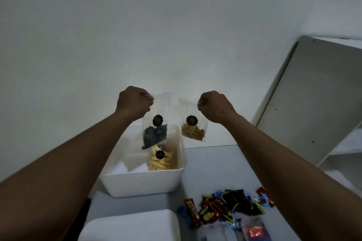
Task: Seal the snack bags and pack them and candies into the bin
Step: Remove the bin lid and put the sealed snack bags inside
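Note:
My left hand [133, 102] pinches the top of a clear snack bag of dark round cookies [155, 133], which hangs over the white bin [145, 184]. My right hand [214, 106] pinches the top of a second clear bag holding tan biscuits [193, 129], hanging just right of the bin's far corner. Each bag carries a round black sticker. Inside the bin lies a third bag of pale yellow snacks [159, 159]. A heap of wrapped candies [227, 207] lies on the table at the lower right, partly hidden by my right forearm.
A white lid or second container [133, 225] sits at the near edge, left of the candies. A clear packet with a red glint [254, 229] lies by the candies. A white shelf unit [317, 103] stands at the right. The white wall is behind the table.

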{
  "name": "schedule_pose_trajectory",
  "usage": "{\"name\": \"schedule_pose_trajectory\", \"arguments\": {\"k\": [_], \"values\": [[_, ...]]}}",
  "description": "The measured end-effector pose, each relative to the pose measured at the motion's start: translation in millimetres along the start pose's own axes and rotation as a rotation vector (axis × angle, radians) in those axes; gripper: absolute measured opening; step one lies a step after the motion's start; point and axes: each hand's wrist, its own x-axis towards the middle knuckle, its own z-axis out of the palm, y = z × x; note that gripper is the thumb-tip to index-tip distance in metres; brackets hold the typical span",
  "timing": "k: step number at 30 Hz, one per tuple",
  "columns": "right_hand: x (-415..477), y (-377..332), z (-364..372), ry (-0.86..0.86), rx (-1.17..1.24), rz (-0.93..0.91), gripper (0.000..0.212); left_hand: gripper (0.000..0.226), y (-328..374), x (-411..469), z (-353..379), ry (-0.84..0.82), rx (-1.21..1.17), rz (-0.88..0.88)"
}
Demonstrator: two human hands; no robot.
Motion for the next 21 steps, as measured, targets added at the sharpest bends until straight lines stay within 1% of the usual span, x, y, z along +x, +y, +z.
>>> {"name": "schedule_pose_trajectory", "arguments": {"k": [2,4,5,8,10,14,21], "values": [[-3.5,-11.3,13.7,-0.024,0.024,-0.014,0.019,0.011,-11.4,0.0,-10.2,-0.004,0.043,0.008],[-6.5,-21.0,29.4,-0.043,0.034,-0.015,0.019,0.019,-24.4,-0.1,-18.0,-0.010,0.063,0.011],[-7.8,-25.5,37.6,-0.051,0.034,-0.014,0.017,0.020,-31.7,0.0,-21.5,-0.012,0.067,0.013],[-9.3,-38.7,62.6,-0.086,0.036,-0.022,0.016,0.013,-53.1,0.8,-30.6,0.009,0.081,0.013],[-9.1,-45.2,78.6,-0.111,0.034,-0.031,0.015,0.016,-66.0,2.2,-34.5,0.045,0.091,0.007],[-7.6,-47.7,111.1,-0.203,0.010,-0.041,0.013,0.018,-86.3,3.1,-35.5,0.112,0.183,0.014],[0.2,-44.1,165.4,-0.392,-0.100,-0.101,0.016,0.012,-116.8,11.9,-33.9,0.092,0.184,0.004]]}}
